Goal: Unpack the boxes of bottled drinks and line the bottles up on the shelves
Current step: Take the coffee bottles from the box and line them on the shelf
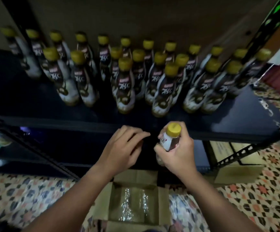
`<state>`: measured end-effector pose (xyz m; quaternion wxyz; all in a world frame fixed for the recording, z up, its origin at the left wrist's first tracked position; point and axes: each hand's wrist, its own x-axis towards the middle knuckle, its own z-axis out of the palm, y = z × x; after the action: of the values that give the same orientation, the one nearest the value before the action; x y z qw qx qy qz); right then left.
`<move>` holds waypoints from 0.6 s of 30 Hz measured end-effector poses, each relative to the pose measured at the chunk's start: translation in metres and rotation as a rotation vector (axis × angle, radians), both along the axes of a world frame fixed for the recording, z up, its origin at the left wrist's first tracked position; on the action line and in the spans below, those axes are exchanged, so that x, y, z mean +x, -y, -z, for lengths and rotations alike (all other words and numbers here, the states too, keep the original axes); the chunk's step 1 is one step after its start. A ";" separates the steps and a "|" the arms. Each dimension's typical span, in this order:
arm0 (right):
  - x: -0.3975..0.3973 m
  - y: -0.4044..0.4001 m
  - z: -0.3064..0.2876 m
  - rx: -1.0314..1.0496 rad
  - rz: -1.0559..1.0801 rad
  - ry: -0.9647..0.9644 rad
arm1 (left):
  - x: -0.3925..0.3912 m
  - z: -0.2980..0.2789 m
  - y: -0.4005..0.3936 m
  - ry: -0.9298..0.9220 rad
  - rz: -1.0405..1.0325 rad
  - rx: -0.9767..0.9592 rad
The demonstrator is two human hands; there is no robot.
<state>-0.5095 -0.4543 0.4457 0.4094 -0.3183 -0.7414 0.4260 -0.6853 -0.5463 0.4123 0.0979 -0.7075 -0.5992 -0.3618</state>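
My right hand grips a yellow-capped brown drink bottle upright, just in front of the dark shelf's front edge. My left hand hovers beside it with loosely curled fingers and holds nothing. On the shelf stand several rows of the same bottles, yellow caps up, labels facing me. Below my arms an open cardboard box sits on the floor, with a shiny taped bottom showing and no bottles visible inside.
Black perforated metal uprights frame the shelf at left and right. A lower shelf lies in shadow. The floor has a patterned tile. Flat cardboard rests at the lower right under the shelf. A bare stretch of shelf lies front left.
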 end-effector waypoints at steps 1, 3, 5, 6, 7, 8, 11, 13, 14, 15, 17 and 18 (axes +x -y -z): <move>0.000 -0.007 -0.016 0.033 0.024 -0.038 | -0.002 -0.012 -0.010 -0.018 0.016 0.011; -0.002 -0.020 -0.043 0.103 0.099 -0.090 | -0.005 -0.027 -0.028 -0.035 0.064 0.009; -0.004 -0.034 -0.059 0.144 0.184 -0.128 | -0.005 -0.035 -0.044 -0.051 0.128 -0.007; -0.006 -0.041 -0.064 0.139 0.210 -0.144 | -0.006 -0.037 -0.050 -0.075 0.159 -0.017; -0.008 -0.048 -0.067 0.132 0.221 -0.150 | -0.008 -0.038 -0.056 -0.106 0.189 -0.026; -0.010 -0.055 -0.067 0.122 0.229 -0.144 | -0.010 -0.039 -0.061 -0.140 0.215 -0.024; -0.013 -0.069 -0.062 0.090 0.230 -0.098 | -0.019 -0.039 -0.070 -0.173 0.274 -0.016; -0.014 -0.072 -0.058 0.095 0.212 -0.084 | -0.022 -0.037 -0.071 -0.129 0.293 -0.014; -0.014 -0.072 -0.055 0.100 0.204 -0.092 | -0.022 -0.036 -0.071 -0.095 0.294 -0.013; -0.013 -0.071 -0.052 0.109 0.197 -0.110 | -0.023 -0.035 -0.071 -0.061 0.292 -0.011; -0.009 -0.067 -0.044 0.123 0.192 -0.138 | -0.022 -0.033 -0.071 -0.007 0.285 -0.009; -0.006 -0.066 -0.040 0.132 0.191 -0.148 | -0.022 -0.034 -0.071 0.008 0.280 -0.004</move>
<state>-0.5156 -0.3883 0.4856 0.5216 -0.3277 -0.7019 0.3576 -0.7070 -0.4750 0.4458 0.0427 -0.7830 -0.4957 -0.3733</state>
